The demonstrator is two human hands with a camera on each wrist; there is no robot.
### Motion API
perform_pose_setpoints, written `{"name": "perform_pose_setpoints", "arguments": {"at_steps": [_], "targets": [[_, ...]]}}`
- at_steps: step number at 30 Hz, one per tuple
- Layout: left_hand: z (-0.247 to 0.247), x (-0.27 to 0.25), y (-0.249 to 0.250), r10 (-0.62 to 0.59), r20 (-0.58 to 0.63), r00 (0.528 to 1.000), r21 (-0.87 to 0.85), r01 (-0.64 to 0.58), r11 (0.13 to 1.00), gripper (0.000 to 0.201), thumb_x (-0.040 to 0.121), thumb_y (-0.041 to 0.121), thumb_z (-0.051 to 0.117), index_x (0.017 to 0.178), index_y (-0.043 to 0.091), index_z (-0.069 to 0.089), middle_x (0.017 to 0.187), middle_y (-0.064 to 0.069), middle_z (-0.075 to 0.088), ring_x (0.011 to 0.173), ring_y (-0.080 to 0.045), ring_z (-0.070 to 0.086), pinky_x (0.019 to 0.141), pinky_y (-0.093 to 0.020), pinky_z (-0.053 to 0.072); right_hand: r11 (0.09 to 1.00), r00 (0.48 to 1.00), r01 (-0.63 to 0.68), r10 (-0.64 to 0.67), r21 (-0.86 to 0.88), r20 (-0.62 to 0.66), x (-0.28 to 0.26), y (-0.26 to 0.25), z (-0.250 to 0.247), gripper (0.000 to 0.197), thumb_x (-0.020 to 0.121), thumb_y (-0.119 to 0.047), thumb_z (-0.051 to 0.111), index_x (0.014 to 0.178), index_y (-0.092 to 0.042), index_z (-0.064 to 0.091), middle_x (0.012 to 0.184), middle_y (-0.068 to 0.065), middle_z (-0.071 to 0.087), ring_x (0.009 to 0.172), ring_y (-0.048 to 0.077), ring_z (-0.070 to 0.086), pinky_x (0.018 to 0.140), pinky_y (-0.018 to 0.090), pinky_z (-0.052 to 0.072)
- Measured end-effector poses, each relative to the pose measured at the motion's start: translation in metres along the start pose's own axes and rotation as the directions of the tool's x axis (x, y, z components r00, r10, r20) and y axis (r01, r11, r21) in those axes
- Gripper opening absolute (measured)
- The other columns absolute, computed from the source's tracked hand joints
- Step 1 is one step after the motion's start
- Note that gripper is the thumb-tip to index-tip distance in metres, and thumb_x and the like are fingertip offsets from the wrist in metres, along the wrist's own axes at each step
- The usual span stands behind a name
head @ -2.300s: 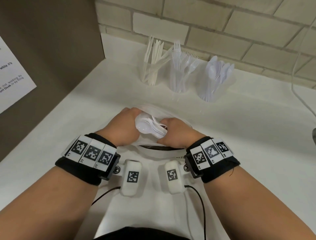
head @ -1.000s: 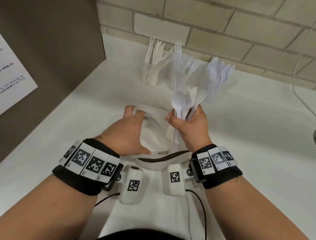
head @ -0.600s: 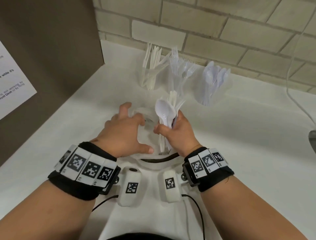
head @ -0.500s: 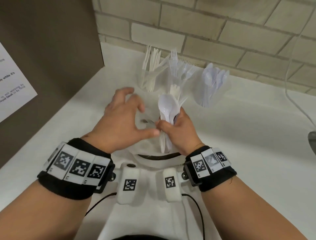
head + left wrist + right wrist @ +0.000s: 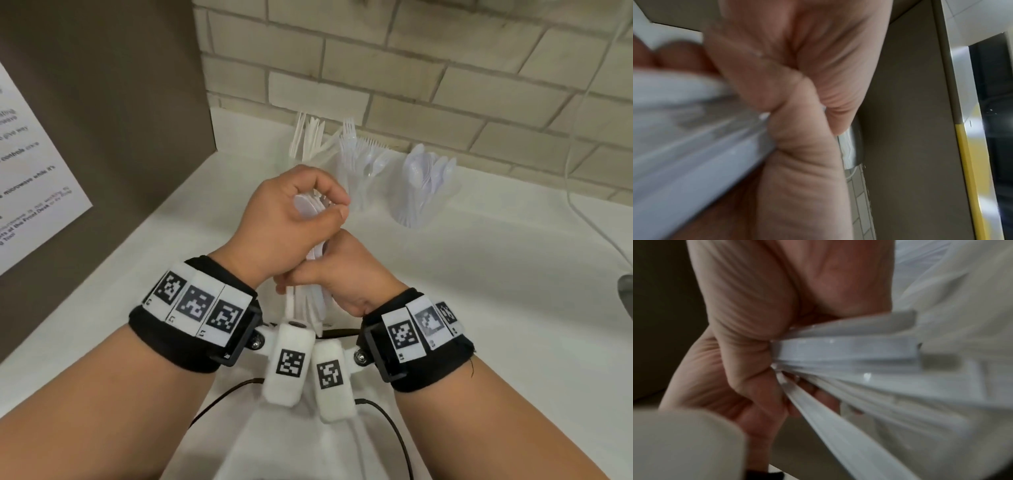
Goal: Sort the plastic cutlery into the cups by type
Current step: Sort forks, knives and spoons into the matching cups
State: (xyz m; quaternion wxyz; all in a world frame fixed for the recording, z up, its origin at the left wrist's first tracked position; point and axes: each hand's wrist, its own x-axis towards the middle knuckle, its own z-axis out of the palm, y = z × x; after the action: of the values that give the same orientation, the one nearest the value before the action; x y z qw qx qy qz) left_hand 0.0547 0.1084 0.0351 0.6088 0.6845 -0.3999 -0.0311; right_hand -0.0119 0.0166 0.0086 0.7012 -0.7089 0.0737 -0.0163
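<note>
A bundle of white plastic cutlery (image 5: 310, 212) stands upright between both hands above the counter. My left hand (image 5: 291, 212) curls round its upper ends, where spoon bowls show. My right hand (image 5: 337, 274) grips the handles (image 5: 849, 350) lower down, and they fan out below my fist. In the left wrist view the bundle (image 5: 684, 138) is a blurred white mass in my fist. At the back stand three clear cups: one with knives (image 5: 310, 140), one with forks (image 5: 359, 161), one with spoons (image 5: 423, 181).
A white plastic bag (image 5: 318, 329) lies under my wrists, mostly hidden. A brown panel (image 5: 102, 102) with a printed sheet (image 5: 30, 178) walls off the left. A brick wall (image 5: 445, 68) runs behind the cups. A white cable (image 5: 582, 212) crosses the counter at the right.
My right hand lifted a bundle of cutlery out of the bag. My left hand let go of the bag, rose and closed round the top of the bundle.
</note>
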Motion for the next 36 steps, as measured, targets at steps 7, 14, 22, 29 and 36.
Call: {"name": "perform_pose_setpoints", "arguments": {"at_steps": [7,14,22,29,36], "targets": [[-0.018,-0.006,-0.018,-0.325,0.116,0.939,-0.622,0.324,0.713,0.053,0.092,0.056,0.040,0.134,0.025,0.047,0.137,-0.002,0.052,0.126,-0.019,0.051,0.107,-0.037,0.039,0.968,0.976,0.079,-0.026,0.239,-0.217,-0.005,-0.018,-0.017,0.015,0.073,0.014,0.061,0.075,-0.001,0.060,0.056,0.009,0.056,0.051,0.022,0.057,0.066,0.041,0.054],[-0.002,-0.017,-0.033,-0.544,0.538,0.644,-0.582,0.751,0.314,0.074,0.095,0.060,0.021,0.133,0.004,0.051,0.130,-0.026,0.054,0.120,-0.037,0.054,0.099,-0.042,0.045,0.852,0.916,0.372,-0.272,0.368,-0.295,0.002,-0.047,-0.017,0.016,0.077,0.005,0.067,0.077,-0.010,0.062,0.068,0.006,0.062,0.064,0.025,0.064,0.071,0.041,0.055],[-0.006,-0.013,-0.034,-0.462,0.571,0.679,-0.745,0.665,0.056,0.042,0.102,0.027,0.029,0.137,0.015,0.050,0.136,-0.013,0.056,0.127,-0.028,0.052,0.102,-0.046,0.045,0.910,0.874,0.375,-0.283,0.178,-0.394,0.009,-0.025,-0.004,0.014,0.068,0.004,0.073,0.077,-0.002,0.064,0.073,0.016,0.061,0.075,0.035,0.062,0.077,0.052,0.055],[-0.006,-0.013,-0.036,-0.455,0.603,0.655,-0.688,0.716,0.120,0.064,0.098,0.054,0.028,0.142,0.009,0.039,0.144,-0.009,0.047,0.134,-0.026,0.044,0.111,-0.048,0.033,0.943,0.891,0.301,-0.226,0.139,-0.395,0.009,-0.015,0.002,0.014,0.081,-0.003,0.070,0.085,0.008,0.062,0.067,0.020,0.061,0.061,0.026,0.062,0.063,0.037,0.055],[-0.015,-0.008,-0.012,-0.319,0.425,0.847,-0.435,0.500,0.749,0.073,0.069,0.038,0.078,0.130,0.008,0.050,0.104,-0.020,0.054,0.075,-0.025,0.048,0.057,-0.027,0.043,0.977,0.955,0.209,-0.215,-0.049,-0.204,0.006,-0.011,0.004,0.013,0.072,0.001,0.058,0.069,-0.012,0.058,0.047,-0.004,0.054,0.045,0.015,0.052,0.049,0.029,0.045]]}}
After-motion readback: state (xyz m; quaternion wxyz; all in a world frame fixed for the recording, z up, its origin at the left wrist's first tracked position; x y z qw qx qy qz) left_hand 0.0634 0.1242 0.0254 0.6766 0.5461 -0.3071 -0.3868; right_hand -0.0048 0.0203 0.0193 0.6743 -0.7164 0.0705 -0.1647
